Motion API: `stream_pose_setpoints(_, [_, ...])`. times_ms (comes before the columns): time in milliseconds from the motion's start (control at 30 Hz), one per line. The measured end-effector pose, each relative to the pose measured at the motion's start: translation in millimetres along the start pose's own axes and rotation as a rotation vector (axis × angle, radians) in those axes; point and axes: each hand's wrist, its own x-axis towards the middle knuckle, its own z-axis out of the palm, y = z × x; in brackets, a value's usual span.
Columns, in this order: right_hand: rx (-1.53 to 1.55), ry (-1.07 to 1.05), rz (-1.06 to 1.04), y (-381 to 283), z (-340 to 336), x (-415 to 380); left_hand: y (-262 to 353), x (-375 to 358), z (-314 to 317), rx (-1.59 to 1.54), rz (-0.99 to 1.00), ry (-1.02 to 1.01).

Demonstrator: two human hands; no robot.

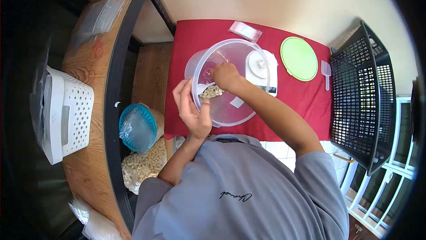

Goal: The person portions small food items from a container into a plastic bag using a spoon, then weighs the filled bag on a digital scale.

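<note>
A large clear plastic tub (230,116) stands tilted on the red cloth in front of me. My left hand (193,109) is at its left rim, with the thumb and fingers apart around the rim, holding it. Inside the tub, my right hand (225,76) has its fingers curled around the handle of a white scoop (203,87). Small pale pieces (211,92), like peanuts, lie in and beside the scoop. A white kitchen scale (273,76) is partly hidden behind the tub's right side, with a white object (261,63) on top.
On the red table (301,102) lie a green lid (299,59), a small scoop (326,69) and a plastic packet (245,31). A black crate (359,98) stands right. To the left are a white basket (77,116), a blue-rimmed container (138,127) and a bag of peanuts (144,162).
</note>
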Motion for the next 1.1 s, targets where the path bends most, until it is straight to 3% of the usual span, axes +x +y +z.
stream_pose_setpoints(200, [0.034,-0.025,0.013,3,-7,-3,-2,2,-5,-0.023,-0.001,-0.019])
stream_pose_setpoints(400, [0.104,-0.046,-0.113,-9,-15,-5,-5,6,-6,-0.075,-0.012,0.008])
stream_pose_setpoints(467, [0.055,-0.152,-0.112,-13,-20,-4,-5,7,-9,-0.078,-0.024,0.008])
stream_pose_setpoints(800, [0.033,-0.107,-0.227,1,-67,-11,-13,10,-16,-0.047,-0.058,0.076])
stream_pose_setpoints(867, [-0.052,0.025,-0.2,1,-75,-14,-13,11,-16,-0.033,-0.056,0.069])
stream_pose_setpoints(1100, [-0.108,-0.054,-0.084,3,-60,-9,-10,14,-11,-0.034,-0.038,0.055])
